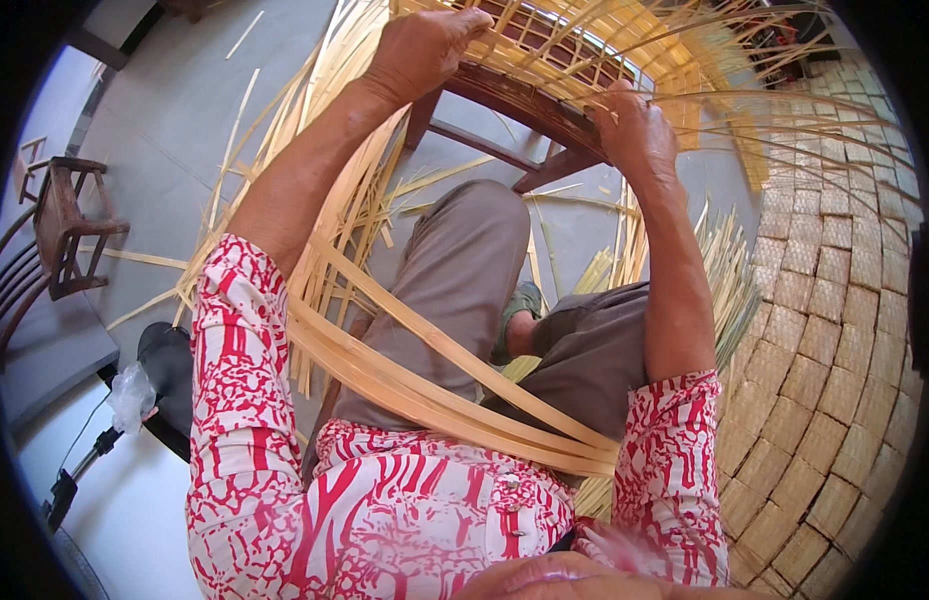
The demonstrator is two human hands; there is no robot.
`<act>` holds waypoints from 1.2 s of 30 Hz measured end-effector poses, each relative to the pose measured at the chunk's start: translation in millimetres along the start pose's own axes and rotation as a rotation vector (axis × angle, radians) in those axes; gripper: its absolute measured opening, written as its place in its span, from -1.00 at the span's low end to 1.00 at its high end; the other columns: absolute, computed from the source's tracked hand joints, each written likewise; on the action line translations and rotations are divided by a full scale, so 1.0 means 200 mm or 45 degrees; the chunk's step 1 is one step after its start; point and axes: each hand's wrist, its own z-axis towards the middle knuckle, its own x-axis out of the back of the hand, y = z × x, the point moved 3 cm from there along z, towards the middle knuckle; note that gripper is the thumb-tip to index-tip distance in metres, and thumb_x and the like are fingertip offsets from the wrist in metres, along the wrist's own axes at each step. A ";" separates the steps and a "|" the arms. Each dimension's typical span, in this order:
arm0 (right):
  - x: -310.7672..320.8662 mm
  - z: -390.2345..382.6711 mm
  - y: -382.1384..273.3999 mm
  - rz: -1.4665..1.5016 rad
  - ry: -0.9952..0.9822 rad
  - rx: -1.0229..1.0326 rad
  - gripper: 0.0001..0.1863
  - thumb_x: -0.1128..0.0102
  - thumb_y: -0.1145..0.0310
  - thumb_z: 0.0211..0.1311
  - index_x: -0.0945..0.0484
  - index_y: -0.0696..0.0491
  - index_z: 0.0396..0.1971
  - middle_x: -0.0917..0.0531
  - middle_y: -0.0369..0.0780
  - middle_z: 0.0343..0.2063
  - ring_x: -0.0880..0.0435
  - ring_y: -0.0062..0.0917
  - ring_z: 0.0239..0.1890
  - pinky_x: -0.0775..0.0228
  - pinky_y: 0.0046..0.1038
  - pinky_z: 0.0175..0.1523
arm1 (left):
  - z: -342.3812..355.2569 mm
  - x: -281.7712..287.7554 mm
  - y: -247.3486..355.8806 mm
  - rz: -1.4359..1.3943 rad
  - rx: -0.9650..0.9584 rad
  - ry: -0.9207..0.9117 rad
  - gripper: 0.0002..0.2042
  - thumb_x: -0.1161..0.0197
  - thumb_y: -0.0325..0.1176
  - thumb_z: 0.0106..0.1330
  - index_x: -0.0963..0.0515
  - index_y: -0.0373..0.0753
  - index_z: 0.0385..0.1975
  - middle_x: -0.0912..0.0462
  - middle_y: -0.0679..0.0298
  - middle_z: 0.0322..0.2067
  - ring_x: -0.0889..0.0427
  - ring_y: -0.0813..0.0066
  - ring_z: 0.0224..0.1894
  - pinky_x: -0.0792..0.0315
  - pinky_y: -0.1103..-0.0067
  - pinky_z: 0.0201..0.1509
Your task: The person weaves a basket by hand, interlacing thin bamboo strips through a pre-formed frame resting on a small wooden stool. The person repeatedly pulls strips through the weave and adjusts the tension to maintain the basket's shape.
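A half-woven basket of pale bamboo strips (559, 68) lies at the top of the view, on a dark red-brown wooden stool (504, 95). Long loose strip ends fan out from its right side. My left hand (419, 58) is closed, its fingertips pinching the basket's near edge at the left. Farther right, my right hand (639, 135) is closed on the same edge, thumb and fingers pressed together. What lies inside each grip is mostly hidden. Several flat bamboo strips (434, 395) stretch across my lap, under my arms.
A pile of long bamboo strips (329, 215) leans left of my legs; thinner splints (724, 270) lie to the right. Stacked woven blocks (814, 400) fill the right side. At left stand a small wooden chair (79, 225) and a black stand with a plastic bag (132, 395).
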 end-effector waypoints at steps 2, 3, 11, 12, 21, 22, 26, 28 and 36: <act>-0.03 0.00 0.03 -0.095 0.051 0.024 -0.64 -0.23 0.08 0.25 -0.57 0.01 -0.09 -0.73 0.01 -0.19 -0.72 -0.03 -0.09 -0.56 0.01 -0.05 | 0.01 0.01 0.00 -0.001 0.014 -0.056 -0.74 -0.27 -0.33 0.34 -0.59 -0.02 0.02 -0.72 0.12 -0.36 -0.72 0.08 -0.38 -0.62 0.32 -0.34; -0.05 -0.01 0.03 -0.138 0.073 0.035 -0.62 -0.23 0.07 0.25 -0.57 0.01 -0.08 -0.72 0.01 -0.18 -0.72 -0.04 -0.09 -0.56 0.01 -0.05 | 0.04 0.03 0.03 -0.025 0.016 -0.081 -0.79 -0.25 -0.36 0.30 -0.58 -0.08 -0.08 -0.70 0.09 -0.41 -0.71 0.06 -0.40 -0.59 0.29 -0.36; -0.05 0.06 0.02 -0.213 -0.002 -0.017 -0.76 -0.15 0.42 0.14 -0.65 0.02 -0.18 -0.75 -0.01 -0.29 -0.75 -0.07 -0.15 -0.60 -0.07 -0.11 | 0.01 0.00 -0.04 -0.063 -0.033 -0.031 -0.75 -0.29 -0.39 0.28 -0.61 -0.06 -0.04 -0.69 0.07 -0.39 -0.70 0.02 -0.38 -0.59 0.28 -0.33; -0.03 0.05 0.02 -0.173 0.014 -0.010 -0.80 -0.15 0.42 0.12 -0.64 0.03 -0.24 -0.74 0.00 -0.29 -0.75 -0.07 -0.16 -0.59 -0.06 -0.10 | 0.01 0.00 -0.01 -0.130 -0.008 -0.014 -0.77 -0.27 -0.41 0.29 -0.60 -0.08 -0.05 -0.68 0.06 -0.43 -0.70 0.04 -0.41 -0.57 0.30 -0.35; -0.04 0.02 0.02 -0.168 0.047 -0.010 -0.82 -0.10 0.28 0.24 -0.60 0.01 -0.27 -0.72 0.00 -0.28 -0.71 -0.02 -0.17 -0.53 -0.01 -0.11 | 0.00 -0.01 0.00 -0.271 0.105 -0.097 -0.77 -0.19 -0.54 0.31 -0.59 -0.12 -0.08 -0.70 0.14 -0.48 -0.73 0.24 -0.46 -0.61 0.40 -0.34; -0.05 0.03 0.05 -0.171 0.056 -0.003 -0.80 -0.12 0.22 0.26 -0.59 0.00 -0.26 -0.72 -0.01 -0.31 -0.70 -0.02 -0.18 -0.52 -0.01 -0.13 | 0.01 0.00 0.00 -0.239 0.081 -0.094 -0.78 -0.18 -0.50 0.31 -0.60 -0.10 -0.10 -0.69 0.13 -0.48 -0.72 0.20 -0.44 -0.60 0.37 -0.34; -0.08 0.05 0.09 -0.157 0.055 -0.022 -0.76 -0.15 0.14 0.27 -0.60 -0.03 -0.24 -0.72 -0.02 -0.34 -0.70 -0.02 -0.21 -0.51 0.00 -0.15 | 0.04 -0.01 0.02 -0.196 0.019 -0.079 -0.82 -0.15 -0.43 0.29 -0.61 -0.05 -0.17 -0.67 0.06 -0.48 -0.71 0.04 -0.37 -0.56 0.22 -0.32; -0.07 0.05 0.08 -0.179 0.058 -0.030 -0.77 -0.12 0.16 0.26 -0.60 -0.02 -0.24 -0.72 -0.02 -0.33 -0.71 -0.01 -0.21 -0.52 0.00 -0.14 | 0.00 -0.02 0.02 -0.270 0.054 -0.071 -0.82 -0.16 -0.44 0.26 -0.60 -0.07 -0.18 -0.66 0.04 -0.48 -0.70 0.03 -0.37 -0.55 0.21 -0.32; -0.09 0.01 0.06 -0.125 0.111 -0.040 -0.78 -0.18 0.17 0.23 -0.60 -0.03 -0.25 -0.72 -0.02 -0.34 -0.71 -0.01 -0.23 -0.51 -0.01 -0.16 | -0.01 -0.07 0.03 -0.331 0.106 -0.130 -0.78 -0.15 -0.47 0.23 -0.58 -0.07 -0.15 -0.63 0.01 -0.52 -0.68 -0.04 -0.37 -0.52 0.16 -0.32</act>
